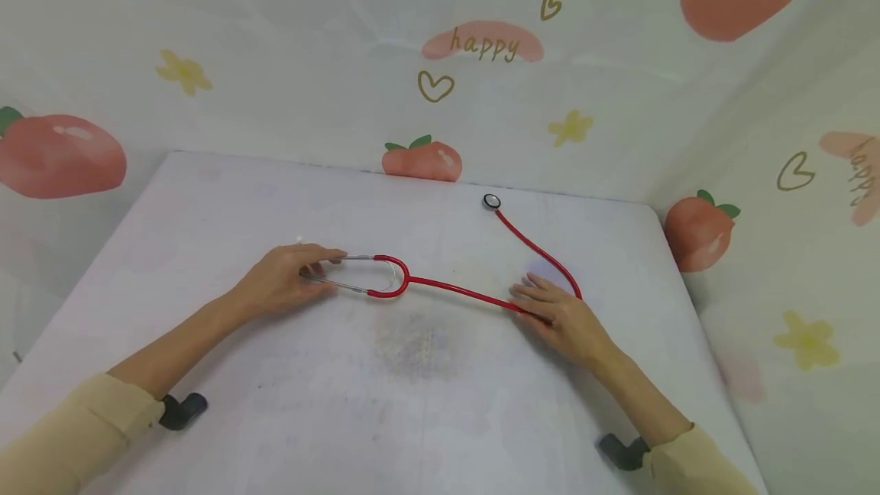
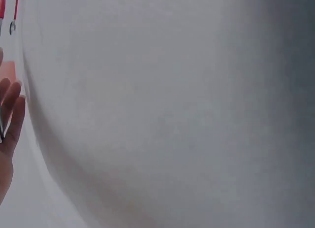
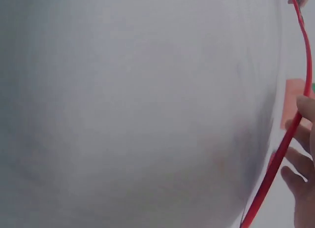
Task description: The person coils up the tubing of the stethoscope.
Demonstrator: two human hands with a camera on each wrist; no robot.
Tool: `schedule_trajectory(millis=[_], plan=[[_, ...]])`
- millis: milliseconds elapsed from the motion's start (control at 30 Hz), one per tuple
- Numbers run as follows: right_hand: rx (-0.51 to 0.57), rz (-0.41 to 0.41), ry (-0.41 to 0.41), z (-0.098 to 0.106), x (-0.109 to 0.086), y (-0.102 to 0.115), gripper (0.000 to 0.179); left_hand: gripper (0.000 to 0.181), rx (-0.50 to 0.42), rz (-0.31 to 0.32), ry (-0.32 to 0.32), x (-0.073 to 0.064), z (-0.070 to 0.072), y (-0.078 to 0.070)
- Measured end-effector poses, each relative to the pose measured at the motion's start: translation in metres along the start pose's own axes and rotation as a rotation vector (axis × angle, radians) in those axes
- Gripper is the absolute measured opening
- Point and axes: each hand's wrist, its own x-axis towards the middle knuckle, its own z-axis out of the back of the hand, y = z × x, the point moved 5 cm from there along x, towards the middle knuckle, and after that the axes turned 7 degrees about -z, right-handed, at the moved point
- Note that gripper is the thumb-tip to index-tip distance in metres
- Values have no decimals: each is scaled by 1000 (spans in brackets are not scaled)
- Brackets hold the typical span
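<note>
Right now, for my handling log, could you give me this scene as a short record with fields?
item: red stethoscope
left hand: holds the metal ear tubes
right hand: holds the red tube
chest piece: on the table, near its far edge, apart from both hands
table: white, with a grey smudge
backdrop: pale, fruit-printed

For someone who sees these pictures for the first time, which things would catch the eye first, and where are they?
Probably the red stethoscope first: its tubing runs across the pale tabletop between the left hand, at the metal ear tubes, and the right hand. Next, perhaps, its round chest piece near the far edge, and the large printed fruits on the white backdrop behind.
</note>
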Motion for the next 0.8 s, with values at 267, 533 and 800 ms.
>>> schedule_trajectory(millis=[267,533,800], plan=[[-113,70,-183,6,9,8,45,55,14,11,-68,10,6,-2],[-138,89,-211,8,17,9,42,55,17,53,-166,23,13,-3],[-144,144,-150,5,25,15,49,52,-13,120,-202,31,14,-3]])
